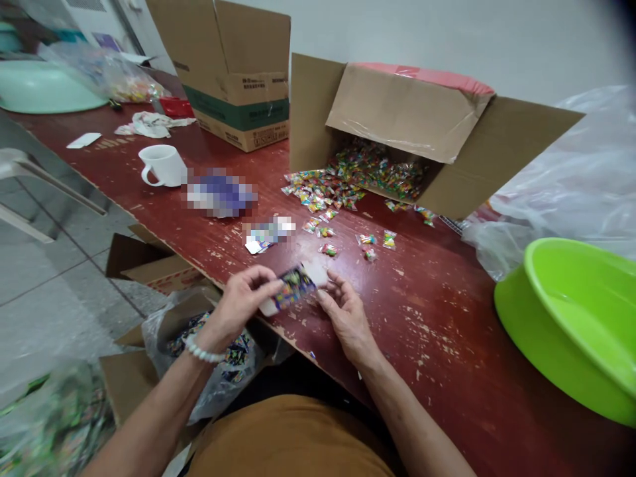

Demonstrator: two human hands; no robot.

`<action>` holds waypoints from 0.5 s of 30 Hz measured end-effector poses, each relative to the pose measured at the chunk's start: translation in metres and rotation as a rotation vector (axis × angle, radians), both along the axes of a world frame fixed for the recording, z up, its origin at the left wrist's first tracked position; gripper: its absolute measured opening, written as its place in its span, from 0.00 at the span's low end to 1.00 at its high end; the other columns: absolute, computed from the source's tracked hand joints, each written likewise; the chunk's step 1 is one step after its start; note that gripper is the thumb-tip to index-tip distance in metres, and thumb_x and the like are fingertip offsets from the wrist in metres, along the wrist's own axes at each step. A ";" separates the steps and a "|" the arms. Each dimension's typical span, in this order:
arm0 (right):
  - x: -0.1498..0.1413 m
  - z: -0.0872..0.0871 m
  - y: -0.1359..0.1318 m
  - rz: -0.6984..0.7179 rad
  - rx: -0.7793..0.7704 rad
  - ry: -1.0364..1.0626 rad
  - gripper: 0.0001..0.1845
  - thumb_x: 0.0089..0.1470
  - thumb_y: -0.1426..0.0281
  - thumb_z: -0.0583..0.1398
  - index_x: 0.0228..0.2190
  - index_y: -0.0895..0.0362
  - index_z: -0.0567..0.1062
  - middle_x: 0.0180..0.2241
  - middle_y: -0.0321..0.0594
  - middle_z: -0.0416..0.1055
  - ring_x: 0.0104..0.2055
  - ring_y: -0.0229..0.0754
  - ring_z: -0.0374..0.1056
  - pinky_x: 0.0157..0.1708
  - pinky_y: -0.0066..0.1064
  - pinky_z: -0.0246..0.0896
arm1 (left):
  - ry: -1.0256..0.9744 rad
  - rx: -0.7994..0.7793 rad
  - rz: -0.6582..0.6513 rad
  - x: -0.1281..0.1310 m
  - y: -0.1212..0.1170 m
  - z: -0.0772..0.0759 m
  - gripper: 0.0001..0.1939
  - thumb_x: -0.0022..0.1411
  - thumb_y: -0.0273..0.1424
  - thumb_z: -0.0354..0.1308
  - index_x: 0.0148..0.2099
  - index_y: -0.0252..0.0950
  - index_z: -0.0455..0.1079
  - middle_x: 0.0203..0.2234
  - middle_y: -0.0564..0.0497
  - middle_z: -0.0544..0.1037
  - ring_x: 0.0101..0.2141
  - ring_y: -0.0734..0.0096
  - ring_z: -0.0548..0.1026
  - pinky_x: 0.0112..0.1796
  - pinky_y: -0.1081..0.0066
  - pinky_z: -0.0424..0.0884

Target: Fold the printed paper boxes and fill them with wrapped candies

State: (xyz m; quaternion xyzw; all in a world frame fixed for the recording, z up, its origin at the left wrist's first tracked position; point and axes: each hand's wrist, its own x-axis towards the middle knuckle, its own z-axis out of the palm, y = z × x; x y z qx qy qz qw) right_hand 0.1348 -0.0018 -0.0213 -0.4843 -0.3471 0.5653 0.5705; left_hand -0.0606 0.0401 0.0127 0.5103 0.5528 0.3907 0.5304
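A small printed cardboard box, dark with colourful patterns and white end flaps, is held above the table's front edge. My left hand grips its left end between thumb and fingers. At the right end, my right hand pinches the white flap with thumb and fingertips. Several small clear packets of colourful candy lie just beyond the box. More packets spill from an open carton lying on its side. Left of them is a small stack of flat printed boxes, partly blurred out.
A white mug and a blurred blue-white item stand at left on the red table. A green basin sits at right. Another tall carton stands behind. Below the table edge, a bag-lined box holds dark packets.
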 end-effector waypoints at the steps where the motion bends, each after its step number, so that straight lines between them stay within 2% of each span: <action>1: -0.003 0.005 0.000 0.028 0.017 0.011 0.25 0.47 0.61 0.69 0.46 0.55 0.73 0.39 0.40 0.74 0.34 0.37 0.69 0.31 0.26 0.66 | -0.114 -0.082 -0.139 0.002 -0.013 0.002 0.19 0.48 0.42 0.69 0.37 0.35 0.72 0.28 0.52 0.77 0.27 0.70 0.75 0.30 0.72 0.70; 4: -0.006 0.017 -0.005 0.200 0.026 0.047 0.18 0.52 0.60 0.66 0.42 0.55 0.74 0.24 0.31 0.69 0.22 0.33 0.61 0.22 0.25 0.59 | -0.449 -0.307 -0.530 0.005 -0.036 0.002 0.25 0.50 0.42 0.69 0.47 0.33 0.74 0.39 0.44 0.81 0.40 0.61 0.78 0.43 0.68 0.71; 6: -0.003 0.024 -0.009 0.301 0.039 0.037 0.17 0.53 0.59 0.65 0.42 0.54 0.75 0.22 0.29 0.66 0.19 0.32 0.57 0.20 0.24 0.55 | -0.585 -0.406 -0.705 0.007 -0.039 -0.002 0.28 0.50 0.45 0.68 0.47 0.30 0.75 0.39 0.39 0.81 0.41 0.56 0.79 0.44 0.65 0.72; 7: -0.001 0.026 -0.011 0.340 0.049 0.019 0.17 0.54 0.59 0.65 0.42 0.54 0.75 0.22 0.30 0.66 0.19 0.32 0.57 0.20 0.24 0.54 | -0.616 -0.439 -0.752 0.008 -0.040 -0.005 0.28 0.50 0.45 0.68 0.46 0.29 0.76 0.38 0.38 0.81 0.38 0.55 0.80 0.42 0.65 0.72; 9: 0.003 0.030 -0.013 0.393 0.072 -0.021 0.16 0.54 0.58 0.65 0.42 0.53 0.76 0.26 0.32 0.68 0.22 0.32 0.59 0.21 0.24 0.55 | -0.653 -0.489 -0.779 0.011 -0.040 -0.009 0.27 0.50 0.45 0.69 0.45 0.29 0.76 0.34 0.40 0.81 0.32 0.58 0.81 0.35 0.68 0.73; 11: 0.006 0.031 -0.014 0.412 0.091 -0.016 0.18 0.54 0.59 0.65 0.45 0.51 0.75 0.30 0.34 0.69 0.25 0.33 0.62 0.23 0.24 0.57 | -0.684 -0.503 -0.744 0.015 -0.041 -0.011 0.27 0.48 0.45 0.71 0.45 0.31 0.76 0.32 0.44 0.81 0.28 0.61 0.81 0.30 0.71 0.73; 15: 0.008 0.025 -0.016 0.362 0.130 0.013 0.31 0.51 0.61 0.68 0.54 0.46 0.67 0.41 0.37 0.71 0.33 0.37 0.67 0.31 0.30 0.65 | -0.661 -0.412 -0.674 0.018 -0.045 -0.009 0.28 0.44 0.47 0.73 0.40 0.30 0.77 0.31 0.43 0.81 0.30 0.62 0.81 0.34 0.71 0.74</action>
